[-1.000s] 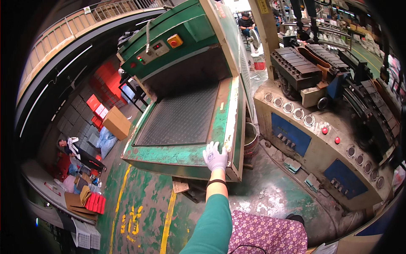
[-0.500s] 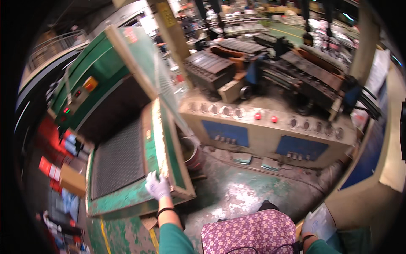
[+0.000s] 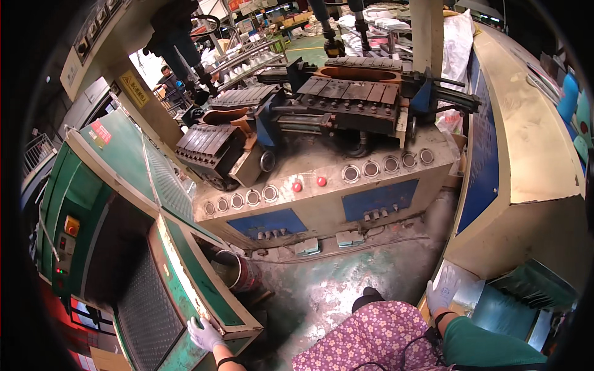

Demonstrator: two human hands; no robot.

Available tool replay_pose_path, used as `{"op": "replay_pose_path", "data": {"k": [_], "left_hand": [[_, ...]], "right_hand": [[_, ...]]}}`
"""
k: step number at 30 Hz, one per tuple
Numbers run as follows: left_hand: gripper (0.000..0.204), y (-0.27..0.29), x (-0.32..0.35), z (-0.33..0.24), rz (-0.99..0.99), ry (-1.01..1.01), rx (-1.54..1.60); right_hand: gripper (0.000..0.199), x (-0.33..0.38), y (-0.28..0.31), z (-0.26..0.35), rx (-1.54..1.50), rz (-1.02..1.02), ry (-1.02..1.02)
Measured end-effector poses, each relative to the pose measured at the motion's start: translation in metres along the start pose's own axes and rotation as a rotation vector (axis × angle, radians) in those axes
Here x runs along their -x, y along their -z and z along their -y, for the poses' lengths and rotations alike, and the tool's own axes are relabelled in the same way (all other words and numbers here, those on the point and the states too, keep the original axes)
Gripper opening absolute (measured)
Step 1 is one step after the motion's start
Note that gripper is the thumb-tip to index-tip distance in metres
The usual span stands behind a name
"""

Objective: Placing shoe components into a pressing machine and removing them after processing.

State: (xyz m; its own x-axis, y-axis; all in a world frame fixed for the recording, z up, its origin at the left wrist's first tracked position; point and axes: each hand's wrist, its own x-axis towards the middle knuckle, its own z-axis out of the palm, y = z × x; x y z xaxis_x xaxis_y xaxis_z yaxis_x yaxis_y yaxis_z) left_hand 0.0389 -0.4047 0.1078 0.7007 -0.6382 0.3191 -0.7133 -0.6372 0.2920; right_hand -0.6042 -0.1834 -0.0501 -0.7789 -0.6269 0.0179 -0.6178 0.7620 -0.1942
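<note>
My left hand (image 3: 205, 334), in a white glove, lies on the worn corner rim of a green machine (image 3: 213, 294). Its fingers are stretched out and nothing shows in them. Beside it, a dark textured conveyor belt (image 3: 151, 315) runs out of the machine's opening. Low on the right, my right hand (image 3: 442, 288), also gloved, rests flat at the base of a beige cabinet (image 3: 489, 244), fingers pointing away from me. It holds nothing that I can see. Close by that hand is a bluish metal box (image 3: 504, 312) with a dark green ridged part (image 3: 532, 284).
Ahead stands a beige press bench (image 3: 328, 207) with round gauges, two red buttons and clamp units (image 3: 349, 99). Two pale green foot pedals (image 3: 350, 239) sit before it. A bucket (image 3: 244, 272) stands by the green machine. My flowered apron (image 3: 371, 340) shows below.
My view has turned right, so the green machine shifts left and the beige cabinet comes further in. My left hand stays on the green rim. The right hand's fingers now show more clearly, stretched out.
</note>
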Motion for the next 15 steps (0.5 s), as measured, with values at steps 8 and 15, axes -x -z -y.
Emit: {"op": "replay_pose_path", "data": {"k": [8, 15], "left_hand": [[0.046, -0.001, -0.002, -0.006, -0.025, -0.025, 0.024], [0.046, 0.006, 0.001, -0.003, -0.02, 0.012, 0.025]], "right_hand": [[0.085, 0.0, -0.017, -0.008, 0.02, -0.081, 0.032], [0.084, 0.001, -0.008, -0.002, 0.005, -0.004, 0.005]]}}
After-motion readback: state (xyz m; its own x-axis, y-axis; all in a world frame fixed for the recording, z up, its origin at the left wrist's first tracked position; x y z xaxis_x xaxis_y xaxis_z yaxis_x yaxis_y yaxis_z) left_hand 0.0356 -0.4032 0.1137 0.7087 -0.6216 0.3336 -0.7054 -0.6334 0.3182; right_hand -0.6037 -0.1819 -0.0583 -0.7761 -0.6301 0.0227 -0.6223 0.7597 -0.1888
